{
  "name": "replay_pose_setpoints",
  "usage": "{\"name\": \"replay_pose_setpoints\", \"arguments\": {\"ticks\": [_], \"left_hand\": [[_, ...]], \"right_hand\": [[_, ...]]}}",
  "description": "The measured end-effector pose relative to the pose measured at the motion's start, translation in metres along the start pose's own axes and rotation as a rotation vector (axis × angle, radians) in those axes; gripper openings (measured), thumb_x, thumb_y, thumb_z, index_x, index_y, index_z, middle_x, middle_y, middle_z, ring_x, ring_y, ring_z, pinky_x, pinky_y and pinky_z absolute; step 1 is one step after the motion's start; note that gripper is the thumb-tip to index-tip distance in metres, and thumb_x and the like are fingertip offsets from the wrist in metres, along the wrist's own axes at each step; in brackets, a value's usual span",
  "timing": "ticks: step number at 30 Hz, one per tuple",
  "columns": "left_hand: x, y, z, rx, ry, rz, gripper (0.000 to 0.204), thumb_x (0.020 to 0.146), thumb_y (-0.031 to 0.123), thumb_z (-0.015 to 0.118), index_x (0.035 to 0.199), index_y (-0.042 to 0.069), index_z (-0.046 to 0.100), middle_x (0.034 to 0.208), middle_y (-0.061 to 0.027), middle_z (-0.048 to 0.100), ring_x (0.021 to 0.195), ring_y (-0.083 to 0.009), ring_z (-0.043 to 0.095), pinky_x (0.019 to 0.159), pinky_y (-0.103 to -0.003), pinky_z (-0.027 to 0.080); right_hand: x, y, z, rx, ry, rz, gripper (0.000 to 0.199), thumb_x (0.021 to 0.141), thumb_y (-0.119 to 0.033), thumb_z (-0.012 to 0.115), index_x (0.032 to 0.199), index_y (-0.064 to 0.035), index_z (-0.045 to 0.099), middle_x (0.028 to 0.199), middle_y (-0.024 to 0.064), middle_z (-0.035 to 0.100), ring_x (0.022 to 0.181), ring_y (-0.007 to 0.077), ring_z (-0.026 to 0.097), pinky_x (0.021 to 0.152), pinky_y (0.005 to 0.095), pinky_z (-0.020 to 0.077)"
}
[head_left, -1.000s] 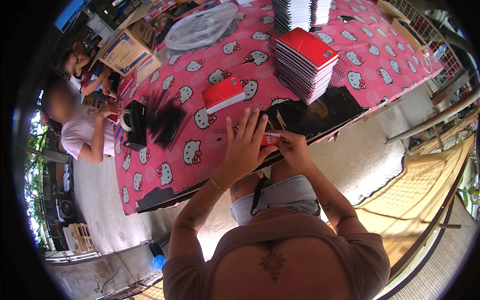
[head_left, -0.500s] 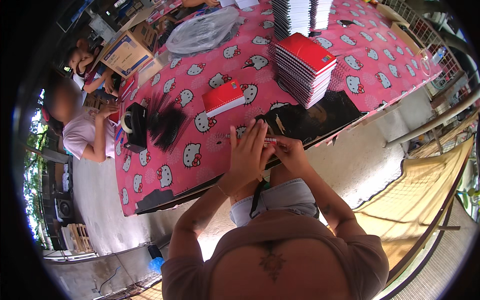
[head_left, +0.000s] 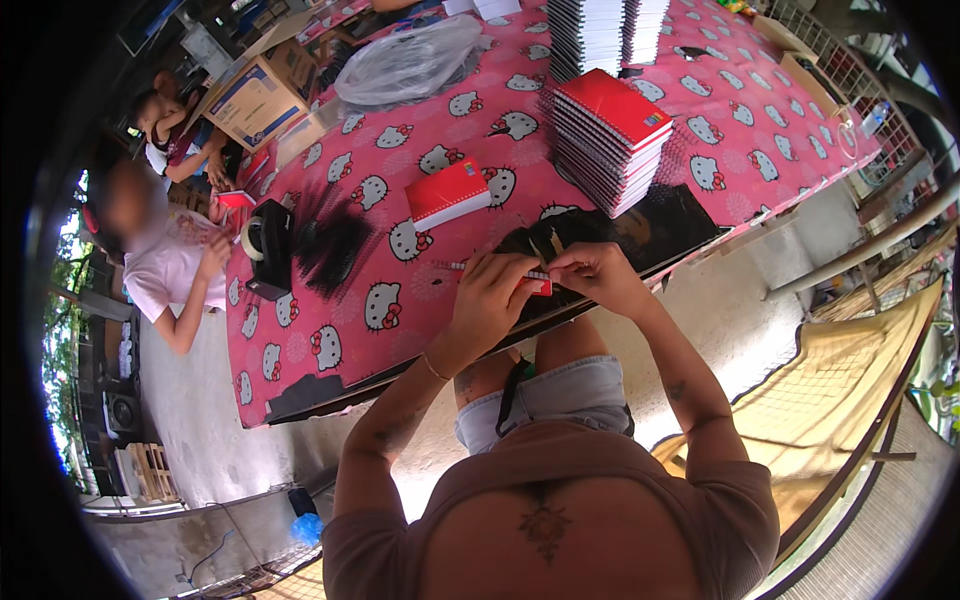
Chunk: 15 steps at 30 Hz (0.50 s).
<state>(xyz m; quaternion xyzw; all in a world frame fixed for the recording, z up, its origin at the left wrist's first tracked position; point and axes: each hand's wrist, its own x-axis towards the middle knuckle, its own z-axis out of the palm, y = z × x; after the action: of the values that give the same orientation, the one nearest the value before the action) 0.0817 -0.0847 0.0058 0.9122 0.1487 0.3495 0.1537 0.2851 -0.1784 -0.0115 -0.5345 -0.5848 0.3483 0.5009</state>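
At the table's near edge, my left hand [head_left: 490, 298] is closed over a small red notebook [head_left: 541, 287], covering most of it. The notebook's punched edge shows as a pale dotted strip by my fingers. My right hand [head_left: 606, 277] pinches at the right end of that edge; whatever is between its fingertips is too small to make out. Beyond my left hand lies a loose stack of red notebooks [head_left: 445, 197] with unbound edges. A tall pile of red spiral notebooks [head_left: 615, 140] stands farther right. To the left lies a heap of black binding coils [head_left: 335, 240].
A black tape dispenser [head_left: 268, 250] sits at the table's left side, near a person in a pink shirt [head_left: 170, 275]. Farther back are a clear plastic bag [head_left: 408, 62], a cardboard box [head_left: 255, 100] and more spiral notebook stacks [head_left: 585, 40]. A dark torn patch [head_left: 680, 225] covers the near edge.
My left fingers have curled from lying flat over the notebook. My right hand has risen slightly to the notebook's right end. The person at left now holds up a red notebook.
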Motion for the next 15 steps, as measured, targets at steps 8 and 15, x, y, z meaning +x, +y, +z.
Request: {"name": "replay_pose_setpoints", "arguments": {"ticks": [8,15], "left_hand": [[0.012,0.016,-0.022,0.155,-0.142,0.019,0.024,0.083,0.008,0.066,0.107,0.005,0.065,0.09,-0.0124,0.064,0.087,-0.0341,0.063,0.077,-0.046,0.052],[0.134,0.028,-0.065,0.206,0.321,0.322,0.028,0.082,0.0,0.066,0.109,0.002,0.064,0.102,-0.012,0.068,0.092,-0.03,0.065,0.08,-0.039,0.054]], "right_hand": [[0.003,-0.019,0.023,-0.298,0.28,-0.177,0.018,0.077,-0.002,0.072,0.09,-0.0015,0.06,0.085,0.0117,0.06,0.075,0.0248,0.065,0.068,0.0334,0.0527],[0.011,-0.091,-0.058,-0.536,0.86,-0.394,0.047,0.076,-0.005,0.075,0.12,0.0021,0.06,0.122,0.0202,0.062,0.114,0.0388,0.058,0.1,0.0434,0.0434]]}}
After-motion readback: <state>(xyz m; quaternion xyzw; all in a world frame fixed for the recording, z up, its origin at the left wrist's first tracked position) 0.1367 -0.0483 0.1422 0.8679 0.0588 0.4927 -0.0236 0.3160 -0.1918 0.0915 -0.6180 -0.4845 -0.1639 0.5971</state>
